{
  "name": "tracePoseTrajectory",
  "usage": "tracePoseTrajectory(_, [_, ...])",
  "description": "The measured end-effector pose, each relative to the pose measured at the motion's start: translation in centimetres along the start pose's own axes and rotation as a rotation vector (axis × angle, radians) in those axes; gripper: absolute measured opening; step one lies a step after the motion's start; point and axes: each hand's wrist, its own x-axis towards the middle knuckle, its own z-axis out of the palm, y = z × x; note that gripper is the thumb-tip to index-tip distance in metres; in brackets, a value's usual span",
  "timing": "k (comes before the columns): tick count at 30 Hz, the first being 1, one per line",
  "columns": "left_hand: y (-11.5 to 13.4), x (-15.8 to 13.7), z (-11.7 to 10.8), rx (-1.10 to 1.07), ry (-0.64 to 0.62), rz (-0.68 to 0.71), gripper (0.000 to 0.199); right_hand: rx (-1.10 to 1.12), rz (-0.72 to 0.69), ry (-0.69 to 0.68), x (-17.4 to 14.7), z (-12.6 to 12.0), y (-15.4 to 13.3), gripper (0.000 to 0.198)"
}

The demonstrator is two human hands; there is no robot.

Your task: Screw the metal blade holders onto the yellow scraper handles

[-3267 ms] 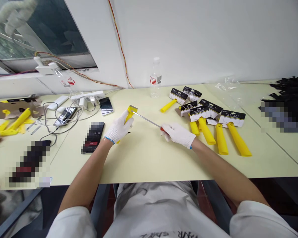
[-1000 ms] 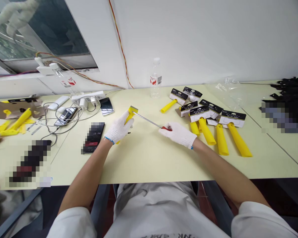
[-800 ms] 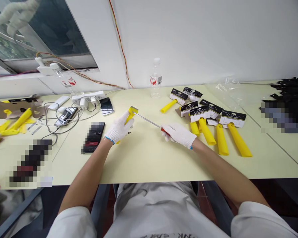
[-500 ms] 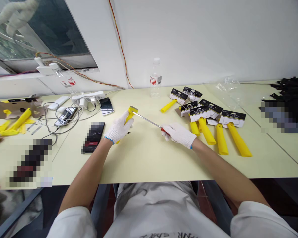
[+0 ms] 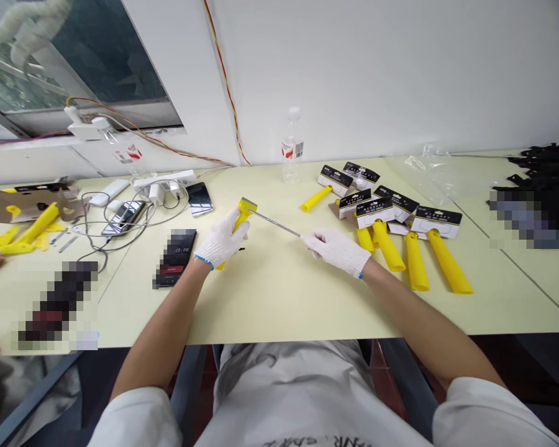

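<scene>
My left hand (image 5: 221,239), in a white knit glove, is wrapped round the handle of a yellow scraper (image 5: 245,208) with a metal blade at its head. My gloved right hand (image 5: 336,248) grips a screwdriver (image 5: 274,221) whose long thin shaft points left. The shaft's tip meets the scraper's head near the blade. Fingers cover the screwdriver's handle. To the right of my right hand lie several yellow handles (image 5: 389,247) with black and white header cards (image 5: 375,212).
A clear plastic bottle (image 5: 292,149) stands by the wall. On the left are a phone (image 5: 179,251), tangled cables (image 5: 90,230), a power strip (image 5: 165,181) and yellow parts (image 5: 40,226). Black pieces (image 5: 547,180) are heaped at the far right, beside a clear plastic bag (image 5: 428,167).
My right hand has turned on the screwdriver, and its red handle is now hidden by the glove. The left hand and the scraper have barely moved.
</scene>
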Motion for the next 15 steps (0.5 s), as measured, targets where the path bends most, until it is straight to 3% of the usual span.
tracePoseTrajectory(15, [0.30,-0.33,0.00,0.037,-0.013,0.005,0.045,0.026,0.001,-0.011,-0.28,-0.14,-0.41,0.064])
